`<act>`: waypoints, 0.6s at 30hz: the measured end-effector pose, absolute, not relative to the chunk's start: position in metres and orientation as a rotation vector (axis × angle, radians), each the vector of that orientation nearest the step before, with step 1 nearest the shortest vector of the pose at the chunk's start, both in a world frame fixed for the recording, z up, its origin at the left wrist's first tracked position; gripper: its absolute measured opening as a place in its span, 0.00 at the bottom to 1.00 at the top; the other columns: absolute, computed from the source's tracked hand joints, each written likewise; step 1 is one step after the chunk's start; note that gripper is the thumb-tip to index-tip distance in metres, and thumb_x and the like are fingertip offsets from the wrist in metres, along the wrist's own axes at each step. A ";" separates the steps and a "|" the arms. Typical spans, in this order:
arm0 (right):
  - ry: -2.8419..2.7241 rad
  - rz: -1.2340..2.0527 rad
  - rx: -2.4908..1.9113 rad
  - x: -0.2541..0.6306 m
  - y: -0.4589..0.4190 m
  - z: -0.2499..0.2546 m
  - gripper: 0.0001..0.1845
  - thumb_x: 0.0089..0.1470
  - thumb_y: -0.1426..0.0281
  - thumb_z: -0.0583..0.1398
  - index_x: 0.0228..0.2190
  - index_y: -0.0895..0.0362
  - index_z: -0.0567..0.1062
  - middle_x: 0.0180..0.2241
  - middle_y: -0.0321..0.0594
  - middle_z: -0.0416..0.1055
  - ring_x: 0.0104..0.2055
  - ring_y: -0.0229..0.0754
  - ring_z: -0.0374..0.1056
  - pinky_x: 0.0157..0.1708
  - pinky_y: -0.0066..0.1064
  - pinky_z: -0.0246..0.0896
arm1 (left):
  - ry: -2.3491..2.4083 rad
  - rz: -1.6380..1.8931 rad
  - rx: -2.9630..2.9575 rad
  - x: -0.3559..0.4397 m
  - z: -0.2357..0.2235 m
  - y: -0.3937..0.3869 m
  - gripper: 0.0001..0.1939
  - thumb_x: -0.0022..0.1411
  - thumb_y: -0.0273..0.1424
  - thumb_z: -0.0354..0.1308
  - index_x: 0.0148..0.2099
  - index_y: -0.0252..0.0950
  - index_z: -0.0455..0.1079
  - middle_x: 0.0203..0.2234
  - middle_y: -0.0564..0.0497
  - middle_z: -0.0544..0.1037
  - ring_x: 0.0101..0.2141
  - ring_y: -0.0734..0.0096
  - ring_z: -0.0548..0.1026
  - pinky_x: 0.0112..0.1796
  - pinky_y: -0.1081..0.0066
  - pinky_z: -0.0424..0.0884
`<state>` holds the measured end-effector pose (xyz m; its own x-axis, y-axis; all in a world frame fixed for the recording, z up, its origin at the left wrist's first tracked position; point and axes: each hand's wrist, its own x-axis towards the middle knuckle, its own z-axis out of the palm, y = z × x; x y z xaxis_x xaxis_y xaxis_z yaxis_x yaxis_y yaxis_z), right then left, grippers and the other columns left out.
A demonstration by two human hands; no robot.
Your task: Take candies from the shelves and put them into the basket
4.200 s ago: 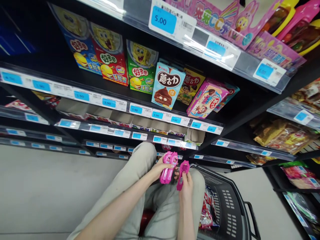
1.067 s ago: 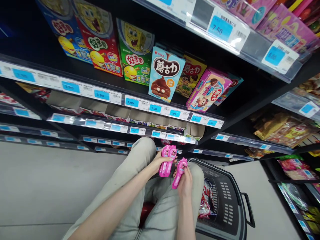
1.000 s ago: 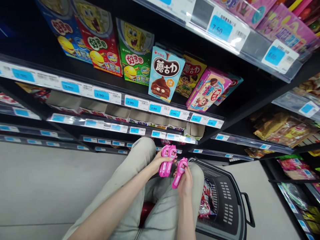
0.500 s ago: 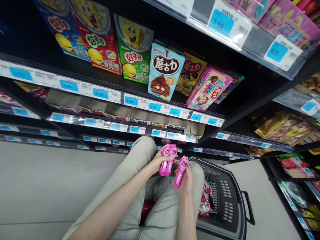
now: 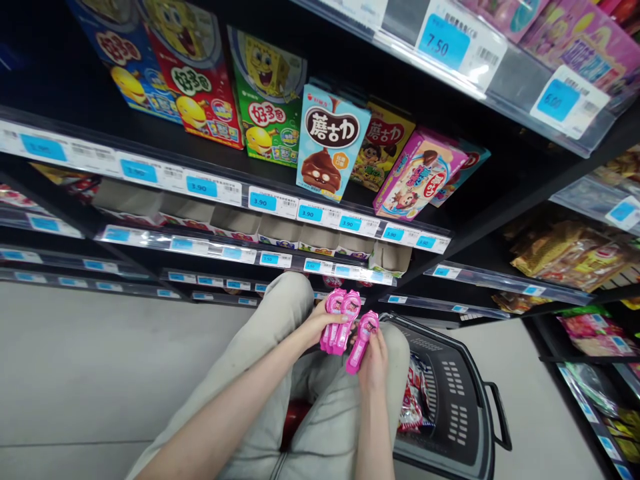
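My left hand (image 5: 320, 327) is closed around a small bunch of pink round-topped packs (image 5: 344, 323), fanned a little and overlapping, so I cannot tell exactly how many. In my right hand (image 5: 376, 360) a single pink round-topped pack (image 5: 363, 341) is pinched, tilted, its round end up. Both hands are close together over my knees, the packs slightly apart. Each pack has a round head with a picture and a narrow body with pale lettering; what is inside does not show.
A black shopping basket (image 5: 457, 363) with a side handle stands at my right knee, red-and-white snack packs (image 5: 414, 400) inside. Ahead, a shelf (image 5: 200, 150) bears snack boxes, including a light-blue box (image 5: 331, 143) and a purple box (image 5: 420, 175). Open cartons (image 5: 235, 222) line the shelf below.
The packs in my left hand have fanned out slightly to the right. My right hand's pack has shifted slightly up and turned a little. The shelves and basket look the same.
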<state>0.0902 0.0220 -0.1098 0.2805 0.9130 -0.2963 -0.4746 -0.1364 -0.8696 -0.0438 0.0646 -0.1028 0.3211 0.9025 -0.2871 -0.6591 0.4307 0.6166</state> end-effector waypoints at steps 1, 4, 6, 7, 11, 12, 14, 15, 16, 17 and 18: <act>-0.516 1.264 -1.174 0.090 0.022 -0.111 0.19 0.41 0.63 0.65 0.37 0.56 0.73 0.32 0.39 0.74 0.28 0.40 0.68 0.30 0.33 0.65 | 0.653 1.055 0.440 -0.044 -0.102 0.064 0.29 0.38 0.25 0.69 0.45 0.32 0.64 0.28 0.48 0.77 0.27 0.62 0.76 0.32 0.61 0.72; -0.628 1.191 -1.176 0.089 0.023 -0.115 0.22 0.41 0.65 0.65 0.40 0.56 0.72 0.37 0.41 0.74 0.37 0.43 0.69 0.37 0.34 0.64 | 0.684 1.073 0.528 -0.043 -0.104 0.063 0.32 0.36 0.24 0.70 0.46 0.33 0.64 0.30 0.48 0.76 0.29 0.64 0.76 0.34 0.64 0.71; -0.699 1.154 -1.172 0.089 0.025 -0.118 0.25 0.40 0.66 0.66 0.42 0.57 0.71 0.38 0.41 0.73 0.39 0.44 0.68 0.40 0.35 0.64 | 0.729 1.101 0.607 -0.042 -0.108 0.063 0.33 0.35 0.22 0.70 0.47 0.34 0.65 0.34 0.48 0.76 0.34 0.66 0.75 0.38 0.67 0.69; -0.714 1.146 -1.171 0.089 0.025 -0.120 0.26 0.39 0.66 0.67 0.42 0.57 0.71 0.38 0.42 0.73 0.39 0.44 0.68 0.40 0.36 0.64 | 0.745 1.101 0.645 -0.042 -0.110 0.063 0.33 0.35 0.22 0.70 0.46 0.34 0.65 0.36 0.48 0.76 0.36 0.66 0.74 0.40 0.69 0.68; -0.729 1.135 -1.187 0.090 0.027 -0.125 0.28 0.34 0.67 0.69 0.40 0.58 0.72 0.37 0.42 0.73 0.40 0.46 0.68 0.42 0.38 0.63 | 0.760 1.069 0.734 -0.040 -0.117 0.063 0.33 0.35 0.23 0.70 0.46 0.34 0.64 0.38 0.49 0.74 0.39 0.65 0.72 0.41 0.69 0.67; -0.731 1.132 -1.190 0.091 0.027 -0.125 0.28 0.33 0.68 0.69 0.40 0.58 0.71 0.38 0.42 0.73 0.41 0.46 0.68 0.42 0.38 0.63 | 0.765 1.064 0.746 -0.040 -0.118 0.063 0.33 0.35 0.24 0.70 0.46 0.34 0.64 0.38 0.48 0.74 0.39 0.65 0.72 0.41 0.68 0.66; -0.735 1.121 -1.196 0.092 0.026 -0.124 0.28 0.34 0.68 0.69 0.42 0.57 0.71 0.39 0.42 0.73 0.41 0.46 0.68 0.43 0.39 0.63 | 0.775 1.056 0.766 -0.039 -0.120 0.062 0.33 0.36 0.25 0.70 0.47 0.34 0.63 0.39 0.47 0.73 0.40 0.64 0.72 0.42 0.67 0.66; -0.737 1.117 -1.199 0.092 0.025 -0.124 0.28 0.35 0.68 0.68 0.42 0.57 0.71 0.39 0.42 0.73 0.42 0.46 0.68 0.43 0.38 0.63 | 0.779 1.052 0.778 -0.038 -0.120 0.062 0.33 0.36 0.26 0.70 0.47 0.34 0.63 0.40 0.47 0.73 0.41 0.63 0.71 0.43 0.67 0.65; -0.738 1.115 -1.202 0.093 0.025 -0.124 0.28 0.35 0.68 0.68 0.42 0.57 0.71 0.38 0.42 0.73 0.41 0.46 0.68 0.43 0.38 0.63 | 0.781 1.049 0.792 -0.038 -0.120 0.062 0.33 0.36 0.26 0.70 0.46 0.34 0.63 0.40 0.47 0.72 0.41 0.63 0.71 0.43 0.66 0.65; -0.738 1.116 -1.204 0.093 0.025 -0.124 0.27 0.35 0.68 0.68 0.42 0.57 0.72 0.38 0.41 0.74 0.41 0.46 0.68 0.42 0.38 0.63 | 0.783 1.046 0.809 -0.038 -0.120 0.062 0.32 0.37 0.27 0.70 0.46 0.34 0.63 0.40 0.47 0.72 0.41 0.63 0.71 0.44 0.66 0.65; -0.737 1.117 -1.206 0.094 0.025 -0.124 0.27 0.35 0.68 0.68 0.41 0.57 0.72 0.37 0.41 0.74 0.40 0.46 0.68 0.42 0.37 0.63 | 0.787 1.043 0.828 -0.038 -0.120 0.062 0.32 0.37 0.27 0.70 0.46 0.34 0.63 0.40 0.47 0.72 0.42 0.63 0.71 0.44 0.66 0.65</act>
